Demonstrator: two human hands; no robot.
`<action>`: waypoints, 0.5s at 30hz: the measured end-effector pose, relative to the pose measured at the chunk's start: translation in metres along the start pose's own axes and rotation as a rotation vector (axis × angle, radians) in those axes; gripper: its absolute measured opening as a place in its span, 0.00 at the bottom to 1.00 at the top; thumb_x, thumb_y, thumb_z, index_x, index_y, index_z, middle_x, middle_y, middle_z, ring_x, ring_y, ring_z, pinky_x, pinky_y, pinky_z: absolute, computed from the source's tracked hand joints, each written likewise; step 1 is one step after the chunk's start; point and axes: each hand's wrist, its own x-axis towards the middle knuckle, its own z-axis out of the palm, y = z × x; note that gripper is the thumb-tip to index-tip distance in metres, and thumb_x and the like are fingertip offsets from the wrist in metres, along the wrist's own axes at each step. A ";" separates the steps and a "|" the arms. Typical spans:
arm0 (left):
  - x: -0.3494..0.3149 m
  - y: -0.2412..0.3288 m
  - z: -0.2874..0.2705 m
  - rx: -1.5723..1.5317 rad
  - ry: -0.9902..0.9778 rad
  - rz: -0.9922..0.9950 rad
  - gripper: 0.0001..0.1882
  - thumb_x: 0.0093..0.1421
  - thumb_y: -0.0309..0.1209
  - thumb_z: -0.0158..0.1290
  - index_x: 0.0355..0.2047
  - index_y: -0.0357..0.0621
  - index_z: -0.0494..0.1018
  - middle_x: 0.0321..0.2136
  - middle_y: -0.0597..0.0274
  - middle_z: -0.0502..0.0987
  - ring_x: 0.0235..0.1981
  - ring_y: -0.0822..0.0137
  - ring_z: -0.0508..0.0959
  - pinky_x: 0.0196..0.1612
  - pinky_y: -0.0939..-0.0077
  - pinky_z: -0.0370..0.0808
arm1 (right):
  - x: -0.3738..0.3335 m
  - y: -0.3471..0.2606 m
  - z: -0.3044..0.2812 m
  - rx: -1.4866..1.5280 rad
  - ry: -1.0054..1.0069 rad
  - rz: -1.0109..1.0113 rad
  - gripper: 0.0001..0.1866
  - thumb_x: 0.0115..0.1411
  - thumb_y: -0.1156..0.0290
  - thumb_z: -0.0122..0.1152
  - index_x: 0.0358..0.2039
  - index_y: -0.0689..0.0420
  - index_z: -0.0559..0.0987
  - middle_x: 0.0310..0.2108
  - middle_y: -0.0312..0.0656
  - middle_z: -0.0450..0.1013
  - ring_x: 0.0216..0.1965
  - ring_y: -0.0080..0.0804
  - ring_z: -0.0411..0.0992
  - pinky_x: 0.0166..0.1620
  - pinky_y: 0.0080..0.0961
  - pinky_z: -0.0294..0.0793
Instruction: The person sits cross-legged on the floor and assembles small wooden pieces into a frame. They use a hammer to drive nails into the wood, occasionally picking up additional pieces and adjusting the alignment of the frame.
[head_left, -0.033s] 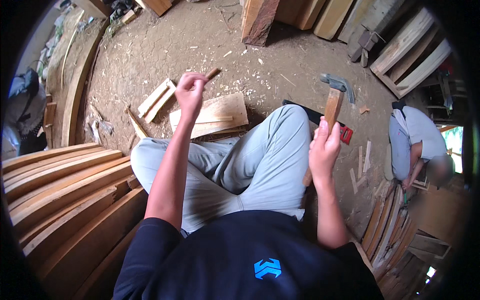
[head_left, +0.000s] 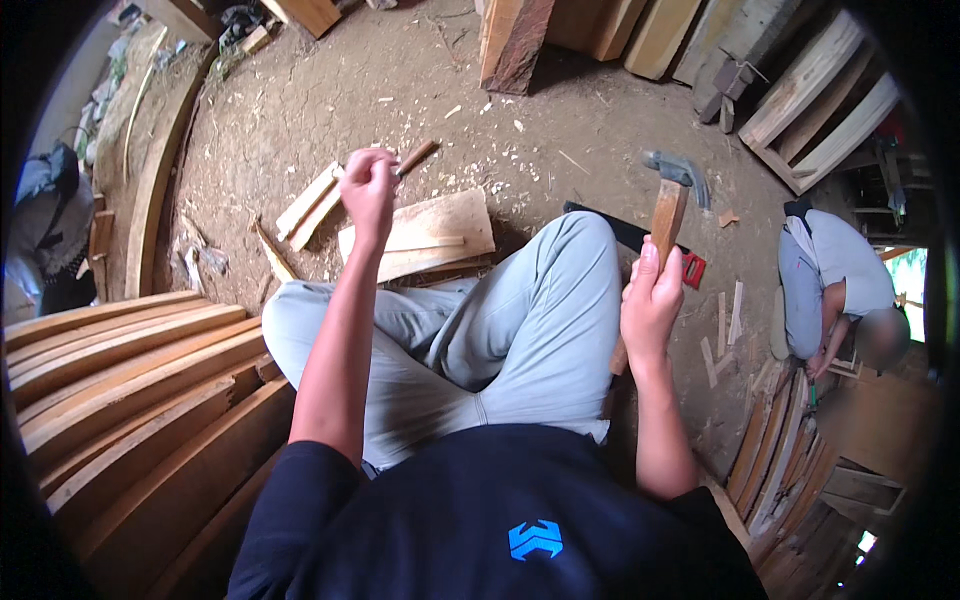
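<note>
Hammer gripped in right hand; left hand curled beside wooden handle, hold unclear.

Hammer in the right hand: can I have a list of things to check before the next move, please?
1. Hammer gripped by its wooden handle in the right hand: ok.
2. Hammer head apart from the right knee: ok.
3. Brown stick held by the left hand: cannot tell.
4. Saw well away from the hammer: not ok, it looks close by.
5. Ground clear of scraps: not ok, wood chips are scattered.
</note>
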 end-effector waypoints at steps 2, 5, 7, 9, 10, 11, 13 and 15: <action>0.012 0.011 -0.014 -0.113 -0.082 -0.061 0.09 0.63 0.23 0.47 0.28 0.38 0.76 0.25 0.63 0.76 0.17 0.78 0.70 0.21 0.82 0.67 | 0.004 0.005 -0.004 -0.114 0.008 -0.139 0.15 0.73 0.63 0.49 0.43 0.65 0.71 0.27 0.53 0.75 0.26 0.43 0.76 0.29 0.37 0.72; 0.018 0.056 -0.014 -0.114 -0.219 -0.013 0.23 0.69 0.40 0.37 0.27 0.39 0.74 0.20 0.61 0.74 0.15 0.74 0.69 0.20 0.81 0.66 | -0.009 -0.001 0.008 -0.214 -0.162 0.021 0.19 0.69 0.62 0.51 0.52 0.63 0.68 0.35 0.62 0.76 0.38 0.62 0.77 0.36 0.50 0.74; 0.027 0.101 -0.011 -0.212 -0.301 -0.153 0.26 0.70 0.44 0.35 0.28 0.39 0.74 0.22 0.58 0.76 0.17 0.72 0.72 0.23 0.79 0.70 | -0.013 0.006 0.026 -0.248 -0.307 0.081 0.21 0.67 0.65 0.52 0.56 0.62 0.67 0.41 0.64 0.76 0.43 0.63 0.76 0.40 0.53 0.74; 0.024 0.117 -0.006 -0.057 -0.544 -0.329 0.23 0.71 0.46 0.43 0.44 0.37 0.76 0.32 0.51 0.80 0.25 0.66 0.78 0.25 0.76 0.74 | -0.019 0.028 0.054 -0.249 -0.362 0.003 0.24 0.66 0.65 0.56 0.59 0.60 0.69 0.47 0.60 0.76 0.46 0.61 0.76 0.48 0.47 0.76; 0.020 0.136 -0.005 0.226 -0.746 -0.176 0.25 0.71 0.47 0.42 0.50 0.38 0.73 0.37 0.52 0.81 0.31 0.66 0.80 0.33 0.74 0.76 | -0.024 0.033 0.069 -0.271 -0.376 -0.064 0.24 0.65 0.65 0.56 0.59 0.59 0.69 0.47 0.59 0.76 0.46 0.61 0.76 0.48 0.48 0.76; 0.016 0.144 -0.002 0.490 -0.949 -0.020 0.28 0.70 0.49 0.41 0.57 0.38 0.71 0.42 0.52 0.82 0.38 0.65 0.81 0.40 0.72 0.77 | -0.029 0.035 0.078 -0.315 -0.379 -0.124 0.24 0.65 0.66 0.57 0.60 0.59 0.69 0.47 0.59 0.76 0.45 0.61 0.76 0.48 0.49 0.76; 0.042 0.145 -0.026 0.092 -0.489 -0.305 0.26 0.69 0.43 0.49 0.62 0.42 0.68 0.50 0.52 0.80 0.44 0.66 0.81 0.48 0.70 0.77 | -0.036 0.033 0.093 -0.368 -0.490 -0.083 0.24 0.65 0.68 0.56 0.60 0.58 0.68 0.50 0.58 0.74 0.47 0.60 0.75 0.49 0.50 0.75; 0.041 0.151 -0.033 -0.037 -0.576 -0.233 0.22 0.65 0.34 0.57 0.58 0.42 0.74 0.48 0.50 0.81 0.46 0.64 0.81 0.53 0.67 0.77 | -0.043 0.036 0.112 -0.416 -0.578 -0.163 0.23 0.64 0.70 0.56 0.59 0.60 0.67 0.47 0.58 0.74 0.46 0.60 0.75 0.47 0.50 0.76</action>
